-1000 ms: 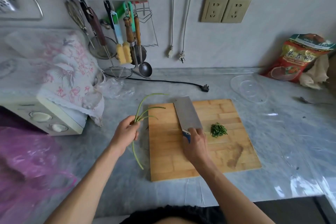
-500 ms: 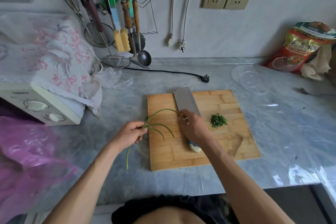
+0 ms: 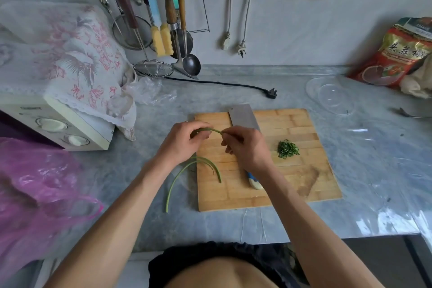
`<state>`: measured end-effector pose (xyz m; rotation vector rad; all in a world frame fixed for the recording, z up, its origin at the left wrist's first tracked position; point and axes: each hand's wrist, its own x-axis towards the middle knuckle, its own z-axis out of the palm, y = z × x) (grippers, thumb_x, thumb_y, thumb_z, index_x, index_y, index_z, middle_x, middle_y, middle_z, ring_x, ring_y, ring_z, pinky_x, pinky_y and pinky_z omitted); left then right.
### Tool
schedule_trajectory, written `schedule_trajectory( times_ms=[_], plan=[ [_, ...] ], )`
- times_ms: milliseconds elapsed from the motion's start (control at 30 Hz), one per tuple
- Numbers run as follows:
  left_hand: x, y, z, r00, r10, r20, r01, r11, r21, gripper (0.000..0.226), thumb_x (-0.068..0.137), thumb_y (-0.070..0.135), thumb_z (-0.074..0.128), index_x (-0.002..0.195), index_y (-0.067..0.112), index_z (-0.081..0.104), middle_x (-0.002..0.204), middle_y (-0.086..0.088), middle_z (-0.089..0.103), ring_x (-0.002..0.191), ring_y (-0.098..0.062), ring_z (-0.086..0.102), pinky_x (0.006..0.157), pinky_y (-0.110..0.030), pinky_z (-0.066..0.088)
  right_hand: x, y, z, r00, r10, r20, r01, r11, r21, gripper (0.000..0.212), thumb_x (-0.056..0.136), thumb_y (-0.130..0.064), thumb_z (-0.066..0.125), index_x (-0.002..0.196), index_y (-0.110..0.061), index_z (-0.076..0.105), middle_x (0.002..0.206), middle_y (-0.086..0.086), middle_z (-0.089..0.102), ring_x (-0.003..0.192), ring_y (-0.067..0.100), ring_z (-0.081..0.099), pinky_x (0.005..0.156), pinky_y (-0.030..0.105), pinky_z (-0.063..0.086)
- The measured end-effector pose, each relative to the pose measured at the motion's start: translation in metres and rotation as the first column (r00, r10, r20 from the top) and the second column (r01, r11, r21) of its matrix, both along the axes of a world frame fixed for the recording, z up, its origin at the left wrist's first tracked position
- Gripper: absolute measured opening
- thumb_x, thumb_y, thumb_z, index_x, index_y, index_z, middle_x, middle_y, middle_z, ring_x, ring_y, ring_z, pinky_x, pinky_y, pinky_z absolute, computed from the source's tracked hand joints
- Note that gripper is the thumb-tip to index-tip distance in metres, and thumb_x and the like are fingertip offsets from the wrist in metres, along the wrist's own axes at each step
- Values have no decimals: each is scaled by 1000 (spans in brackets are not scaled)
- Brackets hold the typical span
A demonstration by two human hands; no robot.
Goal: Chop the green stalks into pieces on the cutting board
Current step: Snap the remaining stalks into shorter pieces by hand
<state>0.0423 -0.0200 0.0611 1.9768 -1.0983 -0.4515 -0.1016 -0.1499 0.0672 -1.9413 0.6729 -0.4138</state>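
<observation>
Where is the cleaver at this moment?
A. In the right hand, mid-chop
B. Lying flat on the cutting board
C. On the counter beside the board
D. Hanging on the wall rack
B: the cleaver lies flat on the cutting board while both hands pinch a green stalk.

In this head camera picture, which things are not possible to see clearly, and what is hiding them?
- Cleaver: the middle is hidden under the right hand.
- Green stalks: the parts inside both hands' fingers are hidden; the left hand covers where they bend.
- Red bag: cut off by the right edge.
- Fork: too small, cut off.
</observation>
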Motion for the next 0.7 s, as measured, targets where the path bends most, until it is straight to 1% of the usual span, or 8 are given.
schedule_trajectory(
  times_ms=[67,133,233,367,500,567,633,700],
  plan=[
    [4,4,3,998,64,-26,-65,997,-33,14,96,16,63,102,20,75,80,9,73,70,-6,65,64,-21,50,2,3,-2,999,-30,-12,30,1000,-2,13,92,-17,64,98,-9,72,77,1,72,63,12,67,65,27,56],
    [11,17,3,994,103,-39,-104,994,-24,20,96,13,61,89,29,71,72,9,69,58,-1,57,57,-13,40,1,6,-11,995,-24,-102,17,997,-71,22,91,-25,67,107,-10,70,87,1,72,72,11,67,70,23,53],
    [19,47,-9,983,170,-75,-165,984,74,30,97,12,60,77,33,65,64,14,65,51,1,50,53,-9,34,-2,16,-35,953,59,-298,-116,978,-175,25,90,-24,68,108,-7,70,96,5,72,86,18,66,78,28,53],
    [18,86,-40,927,337,-166,-312,936,161,31,96,10,61,76,34,65,60,22,65,53,-1,48,55,-12,36,6,42,-54,901,163,-403,-295,910,-291,18,92,-21,58,101,-9,69,97,9,67,89,31,63,72,38,52],
    [2,116,-63,814,500,-295,-483,865,135,33,95,4,61,84,34,68,61,18,68,68,-10,58,68,-17,44,32,74,-59,740,455,-495,-657,648,-386,23,91,-14,54,110,-12,68,112,11,63,107,33,58,80,38,48],
    [-5,125,-70,767,547,-335,-542,832,118,31,95,2,61,86,31,70,61,17,69,71,-16,58,70,-25,44,45,86,-55,653,488,-580,-754,495,-432,25,90,-9,54,113,-12,65,113,11,59,110,32,55,75,38,45],
    [-11,134,-74,711,603,-361,-608,786,116,30,96,6,61,84,32,70,61,15,69,68,-10,57,71,-25,43,57,98,-52,543,481,-688,-840,313,-444,28,93,-6,50,119,-12,60,121,10,53,116,29,51,75,39,45],
    [-17,139,-73,668,637,-385,-651,750,112,23,97,9,60,87,27,71,61,11,69,60,5,57,67,-12,42,64,105,-55,439,437,-785,-896,145,-420,30,97,-8,45,125,-11,56,128,11,50,120,29,48,81,39,46]
  ],
)
